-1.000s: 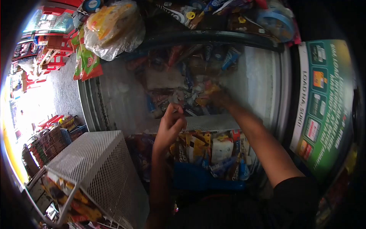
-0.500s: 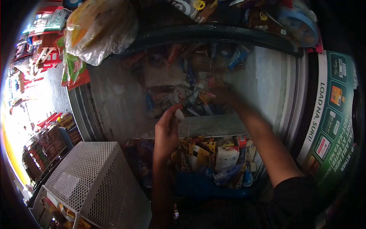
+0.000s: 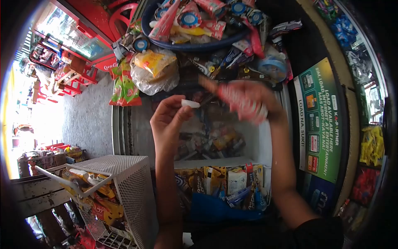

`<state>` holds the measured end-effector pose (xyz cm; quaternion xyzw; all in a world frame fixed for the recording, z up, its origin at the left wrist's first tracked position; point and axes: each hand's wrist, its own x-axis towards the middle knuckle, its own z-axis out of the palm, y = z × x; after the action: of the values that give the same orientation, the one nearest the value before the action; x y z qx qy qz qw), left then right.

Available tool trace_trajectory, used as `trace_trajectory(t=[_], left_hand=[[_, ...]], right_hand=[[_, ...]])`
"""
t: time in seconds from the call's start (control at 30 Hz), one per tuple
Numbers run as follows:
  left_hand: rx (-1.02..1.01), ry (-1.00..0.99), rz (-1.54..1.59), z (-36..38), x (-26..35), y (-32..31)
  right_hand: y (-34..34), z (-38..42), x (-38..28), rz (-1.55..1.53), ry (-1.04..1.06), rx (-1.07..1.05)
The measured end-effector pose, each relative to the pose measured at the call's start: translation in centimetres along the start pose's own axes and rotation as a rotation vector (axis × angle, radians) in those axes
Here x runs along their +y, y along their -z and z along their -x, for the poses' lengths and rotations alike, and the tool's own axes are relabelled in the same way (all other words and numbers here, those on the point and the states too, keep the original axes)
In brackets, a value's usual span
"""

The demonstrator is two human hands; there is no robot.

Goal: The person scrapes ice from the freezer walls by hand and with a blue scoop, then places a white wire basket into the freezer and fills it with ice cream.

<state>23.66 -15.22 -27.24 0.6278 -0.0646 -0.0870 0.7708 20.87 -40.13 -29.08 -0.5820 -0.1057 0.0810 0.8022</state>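
My left hand is raised over the open chest freezer, its thumb and fingers pinching a small white piece whose kind I cannot make out. In my right hand is a red-and-white wrapped ice cream, blurred by motion and held above the freezer opening. Below the hands, several mixed ice cream packs lie on the frosty freezer floor. Nearer me, a front compartment holds Cornetto cones and other wrapped ice creams, with a blue plastic object in front of them.
A blue basin heaped with wrapped cones stands beyond the freezer. Beside it sit a plastic-wrapped bundle and a green-and-red pack. At left is a white mesh basket with yellow packs; a green sign lies right.
My right hand has come up out of the freezer with the red-and-white ice cream. The left hand has risen in view, still pinching the white piece. The view has tilted upward.
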Motion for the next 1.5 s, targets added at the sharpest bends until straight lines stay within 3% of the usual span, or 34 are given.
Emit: trace_trajectory(t=[0.07, 0.13, 0.17, 0.2, 0.23, 0.3, 0.37, 0.4, 0.47, 0.53, 0.57, 0.67, 0.73, 0.8, 0.87, 0.97, 1.03, 1.1, 1.17, 1.23, 1.3, 1.37, 1.43, 1.47, 1.5], left_hand=[[0.008, -0.029, -0.011, -0.5, 0.8, -0.3], [0.053, -0.024, -0.047, -0.8, 2.0, -1.0], [0.05, -0.04, -0.05, -1.2, 2.4, -1.3], [0.062, -0.06, -0.035, -1.9, 2.5, -1.4], [0.072, -0.074, -0.02, -2.5, 2.7, -1.7], [0.062, -0.064, 0.021, -3.8, 3.3, -2.0], [0.082, -0.157, 0.132, -5.2, 3.5, -2.2], [0.076, -0.189, 0.157, -5.8, 3.7, -2.3], [0.081, -0.212, 0.121, -7.2, 4.3, -2.2], [0.097, -0.212, -0.001, -8.7, 5.5, -2.1], [0.081, -0.327, -0.02, -10.3, 5.6, -2.1], [0.038, -0.457, -0.136, -15.3, 7.9, -2.8], [0.002, -0.54, -0.123, -19.7, 8.8, -4.0], [-0.012, -0.573, -0.136, -23.3, 9.1, -4.8], [0.087, -0.607, -0.654, -25.7, 9.2, -5.4], [0.038, -0.687, -0.84, -28.0, 8.6, -5.3], [0.012, -0.645, -0.927, -28.6, 8.4, -4.2], [-0.317, -0.587, -0.49, -28.2, 7.8, -2.7], [-0.301, -0.544, -0.474, -24.6, 7.4, -1.9], [-0.148, -0.563, -0.326, -20.4, 6.4, -0.5], [-0.128, -0.368, -0.178, -16.5, 3.2, 2.7], [-0.262, -0.025, 0.003, -11.6, -1.5, 6.0], [-0.556, 0.273, -0.121, -8.0, -4.4, 8.9], [-0.535, 0.298, -0.12, -6.8, -5.4, 9.6], [-0.639, 0.452, -0.267, -5.9, -6.5, 10.0]], right_hand=[[1.8, -4.9, -4.8, -0.039, -0.041, 0.138], [1.6, -10.9, -9.2, 0.138, 0.026, 0.299], [1.5, -14.1, -10.8, 0.201, 0.191, 0.389], [2.0, -17.2, -13.0, 0.57, 0.324, 0.403], [2.2, -19.4, -14.2, 0.678, 0.301, 0.433], [4.7, -24.7, -14.8, 0.85, 0.53, 0.442], [3.6, -23.3, -16.1, 0.899, 0.391, 0.627], [3.1, -21.9, -15.8, 0.899, 0.39, 0.631], [2.1, -17.8, -14.7, 0.404, 0.648, 0.554], [3.4, -11.5, -12.2, 0.438, 0.57, 0.39], [3.1, -8.4, -10.6, 0.362, 0.482, 0.493], [5.6, 0.5, -3.9, 0.505, 0.212, 0.681], [5.3, 5.1, -0.1, 0.882, 0.192, 0.816], [5.4, 8.8, 2.7, 1.342, 0.071, 0.794], [4.1, 10.0, 3.1, 1.4, 0.092, 0.743], [4.2, 10.5, 3.1, 1.479, 0.098, 0.667], [5.0, 10.7, 2.9, 1.316, 0.169, 0.647], [5.4, 11.1, 2.9, 1.201, 0.167, 0.696], [5.5, 11.4, 2.7, 1.032, 0.142, 0.783], [6.0, 11.5, 3.2, 1.004, 0.171, 0.778], [6.7, 11.8, 3.8, 0.974, 0.17, 0.776], [6.6, 12.1, 3.8, 0.736, 0.047, 0.841], [6.4, 12.0, 3.6, 0.732, 0.043, 0.809], [6.4, 12.0, 3.7, 0.72, 0.061, 0.799], [6.5, 11.9, 3.8, 0.711, 0.086, 0.792]])
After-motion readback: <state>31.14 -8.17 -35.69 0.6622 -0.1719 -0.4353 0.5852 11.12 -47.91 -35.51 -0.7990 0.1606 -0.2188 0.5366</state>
